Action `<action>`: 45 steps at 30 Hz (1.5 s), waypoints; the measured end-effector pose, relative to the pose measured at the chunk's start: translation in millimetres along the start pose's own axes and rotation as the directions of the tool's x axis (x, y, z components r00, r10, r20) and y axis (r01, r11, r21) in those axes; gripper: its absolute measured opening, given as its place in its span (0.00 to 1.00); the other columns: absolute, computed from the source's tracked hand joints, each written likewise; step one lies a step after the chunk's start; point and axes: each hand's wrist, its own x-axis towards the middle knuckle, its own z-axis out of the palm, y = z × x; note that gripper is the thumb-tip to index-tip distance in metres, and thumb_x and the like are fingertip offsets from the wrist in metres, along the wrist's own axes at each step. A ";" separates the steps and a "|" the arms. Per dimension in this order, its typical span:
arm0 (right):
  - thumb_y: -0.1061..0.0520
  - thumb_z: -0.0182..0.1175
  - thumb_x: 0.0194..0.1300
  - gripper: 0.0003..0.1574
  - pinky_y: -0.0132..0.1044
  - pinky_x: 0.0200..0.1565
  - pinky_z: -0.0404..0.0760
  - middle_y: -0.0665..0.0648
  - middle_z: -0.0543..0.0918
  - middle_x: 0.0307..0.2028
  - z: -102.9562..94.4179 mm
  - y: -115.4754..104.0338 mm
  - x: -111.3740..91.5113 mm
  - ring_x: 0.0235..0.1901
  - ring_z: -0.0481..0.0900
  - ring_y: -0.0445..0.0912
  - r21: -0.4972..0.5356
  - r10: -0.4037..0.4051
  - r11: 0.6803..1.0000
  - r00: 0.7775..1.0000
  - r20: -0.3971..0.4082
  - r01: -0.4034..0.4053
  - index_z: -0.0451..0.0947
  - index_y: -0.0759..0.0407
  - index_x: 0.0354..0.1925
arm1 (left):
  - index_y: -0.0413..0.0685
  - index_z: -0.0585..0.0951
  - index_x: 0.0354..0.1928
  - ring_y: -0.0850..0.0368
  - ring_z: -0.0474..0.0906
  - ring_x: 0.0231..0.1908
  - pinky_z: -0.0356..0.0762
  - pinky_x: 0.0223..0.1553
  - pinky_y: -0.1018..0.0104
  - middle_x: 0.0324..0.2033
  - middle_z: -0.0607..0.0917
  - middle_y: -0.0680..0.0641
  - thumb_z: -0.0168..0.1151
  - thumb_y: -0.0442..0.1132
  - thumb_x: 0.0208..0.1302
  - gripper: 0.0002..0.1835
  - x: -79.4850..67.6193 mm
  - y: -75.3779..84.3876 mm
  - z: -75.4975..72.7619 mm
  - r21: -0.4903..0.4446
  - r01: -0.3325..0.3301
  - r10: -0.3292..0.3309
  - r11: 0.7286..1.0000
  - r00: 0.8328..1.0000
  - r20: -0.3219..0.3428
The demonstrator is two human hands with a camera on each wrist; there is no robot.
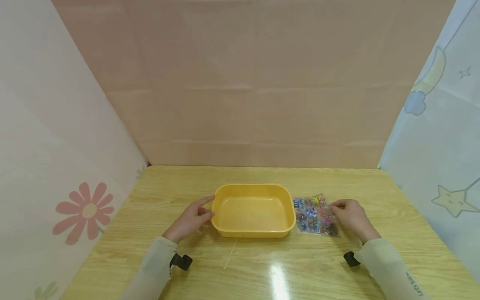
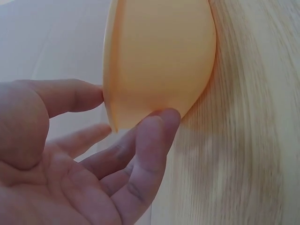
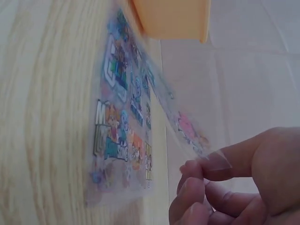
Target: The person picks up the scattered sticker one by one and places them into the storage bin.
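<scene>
Yellow tub: stood open side up on the table, just below the middle of the frame, its rounded rim and bare inner floor showing
Left hand: the left hand, left of the tub, had its fingers spread and lightly bent, touching the tub's left end at the rim and outer wall rather than closing round it
Clear sticker sheet: lay right of the tub, close against its right end, with small colourful cartoon pictures and lettering in rows
Right hand: the right hand, right of the sheet, pinched a clear corner between thumb and fingers; in the right wrist view a see-through layer slanted up to the fingertips from a printed layer below, though whether these were two sheets or one folded could not be told
Pale strip: a thin one slanted below the tub
Sleeves: light, with dark lettering on the right one at lower right
Black wrist devices: one showed beside each cuff
Backdrop: brownish panel across the top, pink flower at lower left, smiling star at right
</scene>
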 end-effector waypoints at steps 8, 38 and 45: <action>0.51 0.46 0.80 0.29 0.45 0.31 0.78 0.71 0.81 0.47 -4.9 -0.9 0.6 0.34 0.81 0.51 0.049 -0.005 0.999 1.000 -0.019 0.006 0.69 0.76 0.61 | 0.44 0.58 0.77 0.43 0.81 0.41 0.83 0.36 0.52 0.48 0.84 0.35 0.57 0.39 0.75 0.33 3.3 1.0 -1.2 -0.009 -0.031 0.032 0.999 0.998 0.045; 0.44 0.48 0.79 0.33 0.38 0.26 0.77 0.61 0.85 0.46 -20.7 -36.1 -7.3 0.31 0.81 0.41 0.218 -0.061 0.972 0.991 -0.119 0.086 0.70 0.70 0.64 | 0.46 0.59 0.77 0.43 0.82 0.42 0.84 0.36 0.52 0.50 0.84 0.35 0.61 0.41 0.72 0.36 4.9 -6.1 -2.3 -0.036 -0.008 0.010 0.999 0.999 0.051; 0.46 0.48 0.79 0.30 0.38 0.25 0.77 0.64 0.84 0.46 -17.1 -43.3 -4.2 0.30 0.80 0.42 0.199 -0.075 0.974 0.983 -0.167 0.108 0.72 0.68 0.63 | 0.46 0.58 0.78 0.44 0.83 0.40 0.84 0.34 0.53 0.47 0.86 0.40 0.66 0.42 0.69 0.40 5.8 -7.2 -1.6 -0.037 -0.006 0.008 0.999 0.998 0.055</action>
